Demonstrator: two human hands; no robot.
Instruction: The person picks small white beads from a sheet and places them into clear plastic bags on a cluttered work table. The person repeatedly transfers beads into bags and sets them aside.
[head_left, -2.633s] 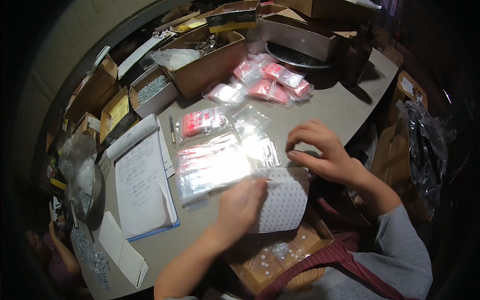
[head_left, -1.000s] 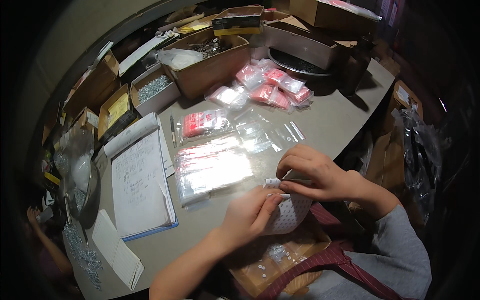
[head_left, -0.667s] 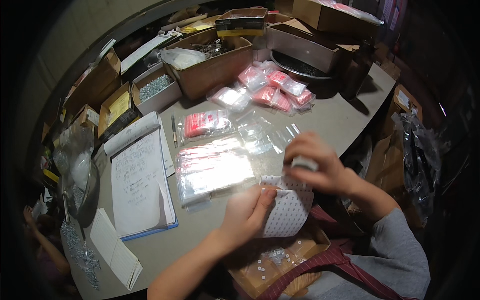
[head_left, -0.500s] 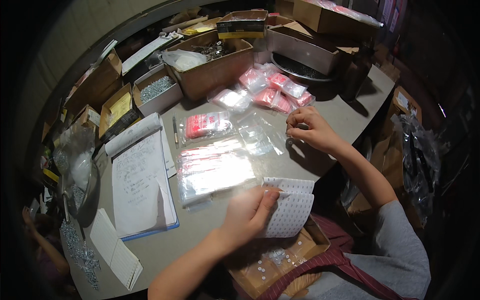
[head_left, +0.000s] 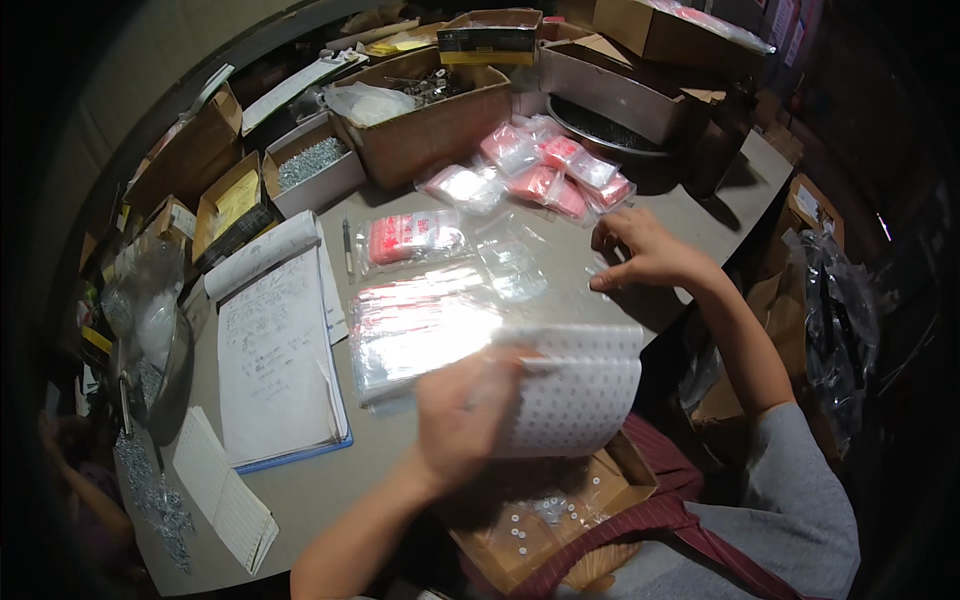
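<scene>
Two hands are working at the grey table. Our left hand is gripping a white dotted sticker sheet at the near edge. Our right hand is pressing loosely spread fingers near small clear plastic bags, holding nothing.

Overhead light glares off the clear bags mid-table. The left hand is motion-blurred. Fisheye bending and dark vignetting swallow the edges.

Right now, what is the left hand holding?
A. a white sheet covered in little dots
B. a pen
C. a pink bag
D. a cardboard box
A: the left hand grips the edge of a white sheet covered in little dots, held up over the table edge, while the pen lies untouched beside the notepad.
</scene>
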